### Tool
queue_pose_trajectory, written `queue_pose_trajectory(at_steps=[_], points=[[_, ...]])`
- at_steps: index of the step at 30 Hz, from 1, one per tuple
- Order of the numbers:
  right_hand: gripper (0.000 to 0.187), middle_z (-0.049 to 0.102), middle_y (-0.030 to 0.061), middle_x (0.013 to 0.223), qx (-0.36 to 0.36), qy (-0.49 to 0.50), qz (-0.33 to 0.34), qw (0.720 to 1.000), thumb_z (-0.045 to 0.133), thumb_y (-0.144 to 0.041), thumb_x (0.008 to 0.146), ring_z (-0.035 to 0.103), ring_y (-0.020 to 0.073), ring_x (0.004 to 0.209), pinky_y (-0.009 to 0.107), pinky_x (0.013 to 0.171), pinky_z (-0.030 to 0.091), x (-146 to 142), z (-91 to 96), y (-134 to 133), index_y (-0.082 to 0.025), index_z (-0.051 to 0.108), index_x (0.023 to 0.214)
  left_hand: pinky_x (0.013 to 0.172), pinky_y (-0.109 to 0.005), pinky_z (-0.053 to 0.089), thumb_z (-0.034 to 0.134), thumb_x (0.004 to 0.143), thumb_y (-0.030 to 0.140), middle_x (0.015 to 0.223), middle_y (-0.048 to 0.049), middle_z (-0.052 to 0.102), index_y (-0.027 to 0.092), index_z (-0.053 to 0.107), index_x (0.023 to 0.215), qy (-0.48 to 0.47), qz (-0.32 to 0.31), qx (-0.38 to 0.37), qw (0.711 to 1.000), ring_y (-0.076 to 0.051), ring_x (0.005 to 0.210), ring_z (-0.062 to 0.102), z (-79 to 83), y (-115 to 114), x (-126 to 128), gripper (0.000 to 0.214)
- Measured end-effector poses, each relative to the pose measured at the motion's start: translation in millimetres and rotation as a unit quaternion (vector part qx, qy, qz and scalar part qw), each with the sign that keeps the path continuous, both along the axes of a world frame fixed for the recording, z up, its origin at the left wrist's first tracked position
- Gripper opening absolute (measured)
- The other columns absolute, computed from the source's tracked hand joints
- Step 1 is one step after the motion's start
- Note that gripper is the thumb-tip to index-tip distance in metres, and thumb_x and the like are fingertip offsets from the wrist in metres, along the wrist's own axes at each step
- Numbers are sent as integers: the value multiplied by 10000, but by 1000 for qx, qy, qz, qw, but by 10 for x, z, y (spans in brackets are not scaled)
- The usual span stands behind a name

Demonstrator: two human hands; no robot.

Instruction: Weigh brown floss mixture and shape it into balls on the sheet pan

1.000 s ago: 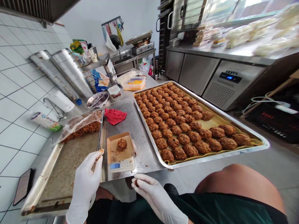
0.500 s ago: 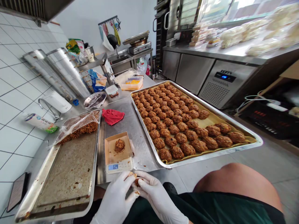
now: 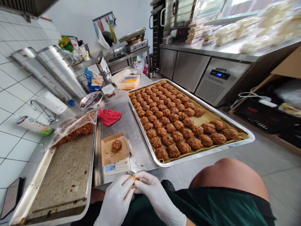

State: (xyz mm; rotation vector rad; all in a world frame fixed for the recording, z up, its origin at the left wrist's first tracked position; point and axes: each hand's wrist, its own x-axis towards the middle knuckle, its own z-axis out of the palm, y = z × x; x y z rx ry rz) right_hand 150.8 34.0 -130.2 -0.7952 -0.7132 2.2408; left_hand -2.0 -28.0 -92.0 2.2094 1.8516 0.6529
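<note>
My left hand and my right hand, both in white gloves, meet at the fingertips above my lap. Between them they pinch a small lump of brown-orange food mixture, mostly covered by the fingers. Just beyond, a digital kitchen scale bears an open cardboard box with a rough clump of brown shredded mixture inside. A large tray of textured brown balls in rows stands to the right. Left of my hands lies another metal tray, its far end piled with shredded mixture under plastic film.
A red cloth lies behind the scale. Farther back are a film-covered bowl and a plastic tub with yellow contents. A faucet and a phone-like dark slab are at the left. Steel counters line the back right.
My view has turned slightly, so the surroundings sit a little farther left and higher. My fingers have drawn closer together, covering more of the lump. The scale and trays have stayed in place.
</note>
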Motion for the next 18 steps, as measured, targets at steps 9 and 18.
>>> queue_pose_trajectory(at_steps=[9,18], points=[[197,735,70,819,7,29,28,999,731,-294,807,649,154,718,324,755,506,0,-58,-9,-127,751,910,748,-289,559,538,909,149,915,-16,704,267,657,1049,-36,37,-3,999,-182,828,686,50,42,77,219],[207,676,25,645,42,-12,40,998,723,-322,803,557,103,580,257,624,428,50,-60,26,-116,732,807,774,-276,555,536,925,169,922,4,725,274,661,1018,-47,46,-34,997,-169,834,697,110,55,85,188]])
